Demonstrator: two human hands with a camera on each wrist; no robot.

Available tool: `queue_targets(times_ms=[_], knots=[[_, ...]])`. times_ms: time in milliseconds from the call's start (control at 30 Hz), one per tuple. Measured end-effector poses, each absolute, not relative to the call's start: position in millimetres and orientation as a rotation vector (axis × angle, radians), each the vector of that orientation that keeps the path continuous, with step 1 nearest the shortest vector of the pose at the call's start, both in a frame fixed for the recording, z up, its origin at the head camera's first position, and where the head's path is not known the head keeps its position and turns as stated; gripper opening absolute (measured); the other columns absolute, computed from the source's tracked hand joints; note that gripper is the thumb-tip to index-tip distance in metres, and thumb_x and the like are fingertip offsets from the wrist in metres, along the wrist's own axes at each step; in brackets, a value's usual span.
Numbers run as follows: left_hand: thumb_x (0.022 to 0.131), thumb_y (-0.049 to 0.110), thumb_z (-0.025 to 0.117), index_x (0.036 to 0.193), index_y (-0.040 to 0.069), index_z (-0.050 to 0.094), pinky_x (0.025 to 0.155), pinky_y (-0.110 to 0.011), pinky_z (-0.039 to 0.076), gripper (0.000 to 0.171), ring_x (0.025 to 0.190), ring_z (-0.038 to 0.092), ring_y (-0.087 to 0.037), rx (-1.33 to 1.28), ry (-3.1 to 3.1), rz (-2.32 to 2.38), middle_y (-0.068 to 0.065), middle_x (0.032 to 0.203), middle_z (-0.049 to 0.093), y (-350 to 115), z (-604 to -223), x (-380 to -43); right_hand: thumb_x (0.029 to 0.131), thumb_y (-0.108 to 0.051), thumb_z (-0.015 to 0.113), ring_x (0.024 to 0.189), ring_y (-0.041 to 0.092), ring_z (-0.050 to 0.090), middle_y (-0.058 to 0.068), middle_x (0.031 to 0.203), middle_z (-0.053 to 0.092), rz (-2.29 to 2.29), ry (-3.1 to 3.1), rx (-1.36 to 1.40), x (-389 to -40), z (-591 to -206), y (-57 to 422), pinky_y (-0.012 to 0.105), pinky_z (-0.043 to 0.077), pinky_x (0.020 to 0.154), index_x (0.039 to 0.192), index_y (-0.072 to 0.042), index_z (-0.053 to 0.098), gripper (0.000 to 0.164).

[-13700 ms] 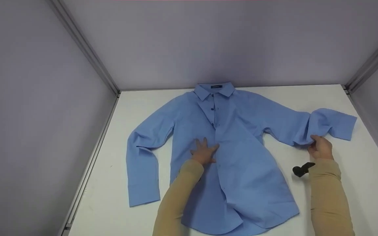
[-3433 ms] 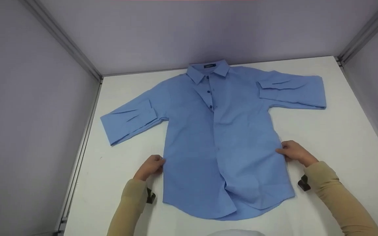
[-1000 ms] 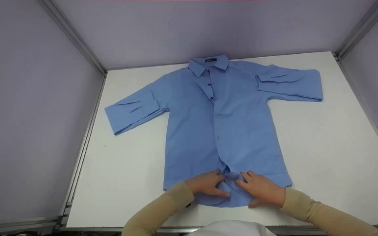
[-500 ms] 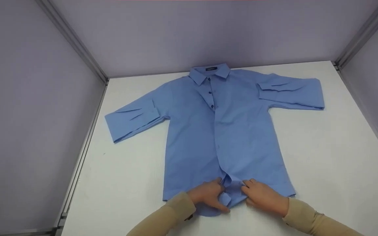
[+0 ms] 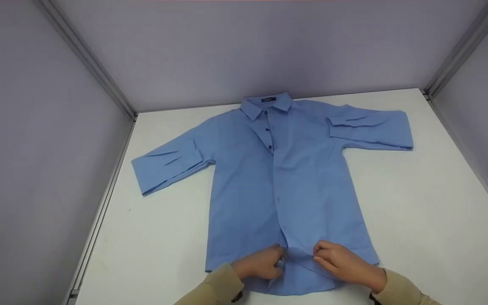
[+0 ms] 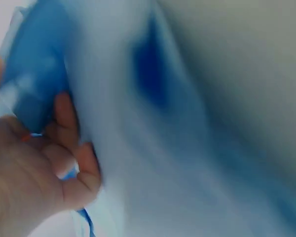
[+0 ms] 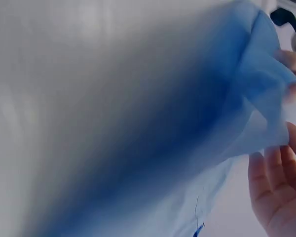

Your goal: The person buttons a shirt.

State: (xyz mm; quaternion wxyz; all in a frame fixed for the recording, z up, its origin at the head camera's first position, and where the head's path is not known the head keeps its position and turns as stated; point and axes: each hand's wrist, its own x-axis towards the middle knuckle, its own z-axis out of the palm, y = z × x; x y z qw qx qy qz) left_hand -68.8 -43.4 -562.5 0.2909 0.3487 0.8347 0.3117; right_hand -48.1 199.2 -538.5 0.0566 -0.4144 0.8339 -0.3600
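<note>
A blue button-up shirt lies front side up, collar at the far side, both sleeves folded back on themselves. At its hem my left hand has its fingers curled on the cloth beside the placket; in the left wrist view the left hand grips bunched fabric. My right hand pinches the edge of the other front panel, thumb against fingers. In the right wrist view the right hand holds a corner of the shirt, lifted off the table. The back hem shows between and below both hands.
The white table carries the shirt. A grey back wall and side walls rise close to the table's edges, with metal rails at the corners. The collar lies near the back wall.
Since the oldest frame, both sleeves have been folded inward and the hands have moved to the hem. In the last second, the rumpled front opening has been drawn straighter.
</note>
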Motion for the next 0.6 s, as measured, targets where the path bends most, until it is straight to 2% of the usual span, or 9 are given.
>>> queue_targets(times_ms=[100,167,233,300,367,500,600], knots=[[0.083,0.017,0.057,0.103,0.004,0.045,0.063,-0.021,0.035,0.026,0.071,0.038,-0.008,0.774,2.171,1.019,0.003,0.082,0.040,-40.4,-563.0,-65.3,0.085,-0.007,0.058,0.077,0.007,0.051,-0.002,0.090,0.050,-1.052,2.536,-1.234,-44.3,-539.5,198.2,0.023,0.045,0.064,0.083,-0.004,0.065,0.008],[0.084,0.022,0.059,0.100,0.003,0.049,0.064,-0.023,0.035,0.026,0.072,0.038,-0.008,0.669,2.124,1.165,0.002,0.081,0.041,-38.3,-560.5,-63.7,0.083,-0.009,0.060,0.081,0.010,0.052,-0.001,0.093,0.049,-1.016,2.536,-1.215,-43.3,-537.6,196.4,0.024,0.045,0.067,0.089,-0.002,0.064,0.009],[0.085,0.020,0.058,0.094,0.002,0.055,0.062,-0.022,0.033,0.020,0.068,0.038,-0.008,0.580,2.069,1.293,0.003,0.077,0.043,-35.8,-558.0,-61.3,0.083,-0.011,0.061,0.084,0.011,0.051,0.000,0.096,0.048,-0.998,2.552,-1.202,-42.0,-535.6,194.7,0.025,0.044,0.068,0.093,-0.002,0.062,0.014],[0.087,0.018,0.056,0.078,0.002,0.055,0.057,-0.022,0.032,0.018,0.059,0.034,-0.008,0.482,1.972,1.385,0.004,0.068,0.040,-33.9,-555.0,-58.2,0.082,-0.016,0.063,0.087,0.012,0.049,0.000,0.099,0.046,-0.978,2.590,-1.211,-40.2,-533.8,193.8,0.026,0.044,0.070,0.097,-0.003,0.061,0.019],[0.089,0.016,0.052,0.074,0.004,0.057,0.055,-0.023,0.031,0.020,0.055,0.033,-0.008,0.388,1.859,1.465,0.005,0.064,0.041,-32.7,-551.5,-54.5,0.079,-0.023,0.066,0.087,0.012,0.047,0.000,0.101,0.045,-0.942,2.630,-1.241,-37.8,-532.9,193.2,0.027,0.043,0.070,0.101,-0.005,0.060,0.029],[0.091,0.020,0.048,0.070,0.008,0.051,0.055,-0.024,0.029,0.025,0.053,0.031,-0.010,0.269,1.682,1.516,0.003,0.060,0.041,-33.0,-546.7,-47.5,0.072,-0.036,0.071,0.082,0.008,0.041,-0.002,0.099,0.043,-0.844,2.590,-1.332,-32.9,-532.2,191.8,0.026,0.040,0.067,0.110,-0.010,0.056,0.049],[0.092,0.019,0.046,0.072,0.005,0.050,0.057,-0.023,0.031,0.025,0.056,0.034,-0.010,0.343,1.653,1.481,0.003,0.063,0.043,-37.3,-549.2,-42.6,0.073,-0.036,0.070,0.079,0.006,0.043,-0.002,0.096,0.046,-0.793,2.432,-1.357,-31.2,-531.5,190.2,0.023,0.040,0.065,0.112,-0.010,0.054,0.050]])
